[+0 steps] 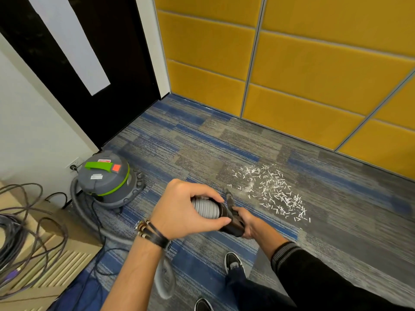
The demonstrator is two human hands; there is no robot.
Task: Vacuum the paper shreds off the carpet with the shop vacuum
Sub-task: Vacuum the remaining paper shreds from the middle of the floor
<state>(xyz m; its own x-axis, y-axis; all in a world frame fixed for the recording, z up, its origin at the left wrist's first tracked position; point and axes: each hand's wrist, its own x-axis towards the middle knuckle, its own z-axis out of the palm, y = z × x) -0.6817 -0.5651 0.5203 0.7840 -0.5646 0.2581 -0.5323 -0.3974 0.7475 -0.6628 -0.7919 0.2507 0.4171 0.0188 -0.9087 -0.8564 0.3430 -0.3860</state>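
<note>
We look down at our two hands. Our left grip [188,209] is curled round the gray bumpy hose [205,208], thumb on the near side and fingers over the top. Dark bracelets [150,232] sit on that wrist. Our right grip [247,223] holds the black tube [232,222] at the end of the hose, with its fingers wrapped round it from below. That arm has a dark sleeve [314,265] with a striped cuff. The two grips are just beside each other. A thin dark tip sticks out from the tube toward the mess, but we cannot tell if it touches the floor.

The paper shreds [276,194] are little white bits lying in a heap on the carpet [202,142], just past the tube and a bit to the right. The carpet is gray with blue stripes.

The shop vacuum [105,178] stands on the carpet to the left, near the white wall. It is gray with a green handle and a green ring. Its hose bends along the floor and comes up to our hands.

Behind the shreds is a yellow padded wall [314,63]. A dark door [125,63] is in the corner. A pile of cables [22,221] lies at the far left. Our black shoes [233,263] show at the bottom.
</note>
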